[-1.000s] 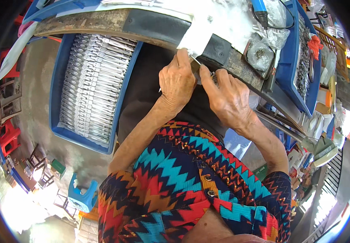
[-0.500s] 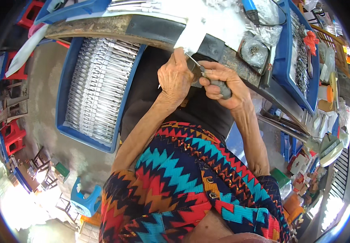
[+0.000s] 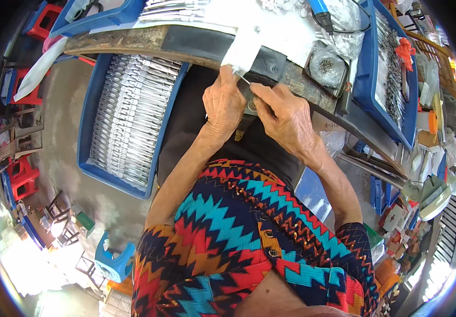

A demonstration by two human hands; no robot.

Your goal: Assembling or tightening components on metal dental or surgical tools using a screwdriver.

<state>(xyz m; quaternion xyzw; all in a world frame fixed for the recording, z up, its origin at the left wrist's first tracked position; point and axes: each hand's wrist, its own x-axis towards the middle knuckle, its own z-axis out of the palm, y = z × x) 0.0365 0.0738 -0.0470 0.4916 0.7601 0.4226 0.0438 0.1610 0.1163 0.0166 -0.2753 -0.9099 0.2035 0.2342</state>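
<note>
At the bench edge, my left hand is closed, its index finger pressed on a white cloth strip that hangs over the edge. A silvery end of a slim metal piece pokes out beside this hand; the rest is hidden by the fingers. My right hand is curled, palm down, round a hand tool whose thin metal shaft points at my left fingertips. The tool's handle is covered by my right hand. To my left, a blue bin holds rows of slim silvery metal pieces.
On the bench lie more metal pieces, a blue tool with a black tip and a plastic-lined dish. A blue tray of dark metal parts stands at right. A blue stool stands on the floor behind left.
My right hand has rolled from an upturned grip, where the grey handle showed, to palm down over it. My left hand keeps its place at the bench edge, and the view has shifted slightly.
</note>
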